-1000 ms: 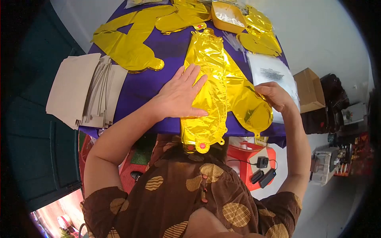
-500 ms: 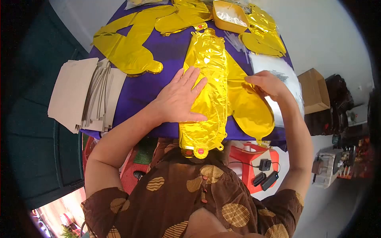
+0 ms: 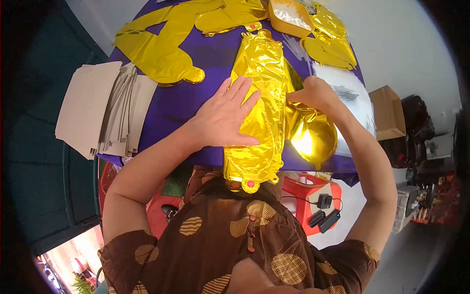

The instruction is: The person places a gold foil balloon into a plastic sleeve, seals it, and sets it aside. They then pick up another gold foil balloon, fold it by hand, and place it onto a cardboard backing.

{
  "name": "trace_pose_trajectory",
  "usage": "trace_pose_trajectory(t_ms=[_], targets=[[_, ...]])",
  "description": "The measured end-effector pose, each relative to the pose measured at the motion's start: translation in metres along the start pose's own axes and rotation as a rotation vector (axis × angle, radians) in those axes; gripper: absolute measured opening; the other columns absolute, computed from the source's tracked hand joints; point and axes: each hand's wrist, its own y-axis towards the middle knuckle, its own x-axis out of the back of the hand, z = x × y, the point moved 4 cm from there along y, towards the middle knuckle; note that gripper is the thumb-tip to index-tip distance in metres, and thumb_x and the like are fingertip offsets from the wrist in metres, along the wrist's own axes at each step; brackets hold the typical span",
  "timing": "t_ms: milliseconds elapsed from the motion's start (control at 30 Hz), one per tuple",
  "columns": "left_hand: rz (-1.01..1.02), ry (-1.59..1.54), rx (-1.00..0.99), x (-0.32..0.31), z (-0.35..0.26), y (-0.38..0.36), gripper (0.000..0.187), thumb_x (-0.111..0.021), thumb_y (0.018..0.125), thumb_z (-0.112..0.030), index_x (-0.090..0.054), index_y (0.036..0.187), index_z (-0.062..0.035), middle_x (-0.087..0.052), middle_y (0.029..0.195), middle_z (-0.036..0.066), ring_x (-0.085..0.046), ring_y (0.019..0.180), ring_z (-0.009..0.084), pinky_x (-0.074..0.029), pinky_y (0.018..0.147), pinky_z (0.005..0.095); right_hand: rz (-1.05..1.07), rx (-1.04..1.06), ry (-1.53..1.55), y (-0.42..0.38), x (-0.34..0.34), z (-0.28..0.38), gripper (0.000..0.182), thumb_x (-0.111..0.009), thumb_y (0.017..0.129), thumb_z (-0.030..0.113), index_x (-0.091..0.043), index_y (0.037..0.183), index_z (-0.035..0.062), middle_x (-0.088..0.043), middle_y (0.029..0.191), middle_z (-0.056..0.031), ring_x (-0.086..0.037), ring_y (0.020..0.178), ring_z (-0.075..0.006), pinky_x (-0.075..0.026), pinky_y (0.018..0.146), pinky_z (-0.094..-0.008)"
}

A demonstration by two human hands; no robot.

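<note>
A shiny gold foil balloon (image 3: 267, 105) lies flat and folded lengthwise on the purple cloth, its lower end with a small red dot hanging over the near table edge. My left hand (image 3: 225, 115) rests flat on its left side, fingers spread. My right hand (image 3: 316, 95) is closed, pinching the loose flap (image 3: 313, 134) that sticks out from the balloon's right side. The fingertips of that hand are partly hidden against the foil. The flap's rounded end bends up and catches the light.
Stacked beige cardboard sheets (image 3: 88, 105) lie at the left. More flat gold balloons (image 3: 164, 51) cover the back left, others (image 3: 330, 41) the back right. A yellow tub (image 3: 291, 29) holds white items. Thin clear straws (image 3: 296, 49) and plastic bags (image 3: 350, 93) lie at the right.
My right hand has moved left toward the folded balloon, drawing the flap in and lifting it. My left hand stays flat on the foil. The view has shifted slightly.
</note>
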Motion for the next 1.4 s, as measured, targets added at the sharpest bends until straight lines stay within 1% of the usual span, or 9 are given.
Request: trace_pose_trajectory(t_ms=[133, 333, 733, 900, 1000, 1133, 1167, 1300, 1400], targets=[[0.002, 0.004, -0.001, -0.001, 0.0, 0.0, 0.103, -0.062, 0.076, -0.068, -0.034, 0.143, 0.0052, -0.028, 0.148, 0.034, -0.025, 0.14, 0.0468, -0.019, 0.116, 0.0542, -0.06, 0.048, -0.027, 0.005, 0.001, -0.003, 0.054, -0.073, 0.065, 0.043, -0.07, 0.087, -0.006, -0.07, 0.085, -0.024, -0.069, 0.079, -0.0334, -0.054, 0.074, -0.0398], [0.013, -0.001, 0.012, -0.001, 0.0, 0.0, 0.103, -0.062, 0.076, -0.067, -0.034, 0.143, 0.005, -0.028, 0.148, 0.033, -0.025, 0.14, 0.0464, -0.018, 0.116, 0.0538, 0.257, -0.065, 0.346, -0.012, 0.02, -0.018, 0.038, -0.068, 0.077, 0.036, -0.068, 0.074, -0.0015, -0.057, 0.059, -0.0043, -0.053, 0.055, -0.0131, -0.04, 0.048, -0.0295], [0.041, 0.003, 0.013, 0.0, -0.001, 0.002, 0.103, -0.062, 0.076, -0.067, -0.034, 0.143, 0.0057, -0.027, 0.148, 0.034, -0.023, 0.141, 0.0473, -0.017, 0.116, 0.0548, 0.44, 0.25, 0.754, -0.015, 0.0, 0.011, 0.026, -0.059, 0.085, 0.021, -0.059, 0.069, 0.0001, -0.058, 0.065, -0.0046, -0.05, 0.052, -0.0129, -0.041, 0.047, -0.0289], [0.087, 0.096, 0.009, -0.002, 0.002, 0.002, 0.102, -0.066, 0.076, -0.056, -0.027, 0.147, 0.0057, -0.027, 0.15, 0.032, -0.022, 0.142, 0.0451, -0.016, 0.117, 0.0529, 0.394, 0.484, 0.757, -0.028, -0.007, 0.015, 0.03, -0.055, 0.096, 0.026, -0.064, 0.085, 0.0003, -0.06, 0.075, -0.002, -0.055, 0.077, -0.0118, -0.045, 0.074, -0.0261], [-0.141, -0.248, 0.003, -0.002, 0.01, -0.005, 0.099, -0.069, 0.074, -0.046, -0.026, 0.144, 0.0102, -0.031, 0.147, 0.033, -0.028, 0.14, 0.0437, -0.018, 0.117, 0.0512, -0.04, 0.624, 0.93, -0.018, -0.021, -0.017, 0.024, -0.056, 0.095, 0.02, -0.064, 0.089, -0.0013, -0.061, 0.083, -0.0038, -0.056, 0.081, -0.014, -0.045, 0.076, -0.0263], [-0.075, -0.258, 0.049, -0.001, 0.01, -0.004, 0.109, -0.072, 0.073, -0.047, -0.017, 0.15, 0.005, -0.024, 0.154, 0.027, -0.021, 0.144, 0.0415, -0.014, 0.119, 0.0482, -0.702, 0.764, 0.094, -0.027, -0.033, -0.028, 0.029, -0.058, 0.091, 0.013, -0.057, 0.116, -0.0028, -0.058, 0.116, -0.0166, -0.055, 0.107, -0.0319, -0.044, 0.095, -0.0398], [-0.069, -0.25, 0.055, -0.001, 0.01, -0.004, 0.108, -0.072, 0.073, -0.047, -0.017, 0.15, 0.005, -0.024, 0.154, 0.027, -0.021, 0.144, 0.0419, -0.014, 0.119, 0.0482, -0.569, 0.705, 0.093, -0.024, -0.041, -0.029, 0.048, -0.055, 0.093, 0.019, -0.044, 0.134, -0.0045, -0.048, 0.136, -0.0225, -0.045, 0.126, -0.0401, -0.035, 0.107, -0.0461], [-0.055, -0.238, 0.058, 0.001, 0.008, -0.003, 0.107, -0.072, 0.074, -0.045, -0.018, 0.15, 0.0053, -0.024, 0.153, 0.028, -0.021, 0.143, 0.0431, -0.015, 0.119, 0.0481, -0.461, 0.733, 0.036, -0.025, -0.058, -0.015, 0.07, -0.045, 0.098, 0.039, -0.025, 0.146, -0.008, -0.027, 0.152, -0.0287, -0.022, 0.144, -0.041, -0.017, 0.118, -0.0482], [-0.065, -0.176, 0.016, 0.006, 0.002, 0.0, 0.092, -0.069, 0.077, -0.043, -0.03, 0.142, 0.01, -0.028, 0.15, 0.031, -0.024, 0.141, 0.0446, -0.016, 0.118, 0.0503, -0.479, 0.795, -0.073, -0.026, -0.071, -0.005, 0.073, -0.042, 0.098, 0.046, -0.027, 0.146, -0.0075, -0.028, 0.152, -0.0284, -0.023, 0.144, -0.0409, -0.016, 0.118, -0.0492]])
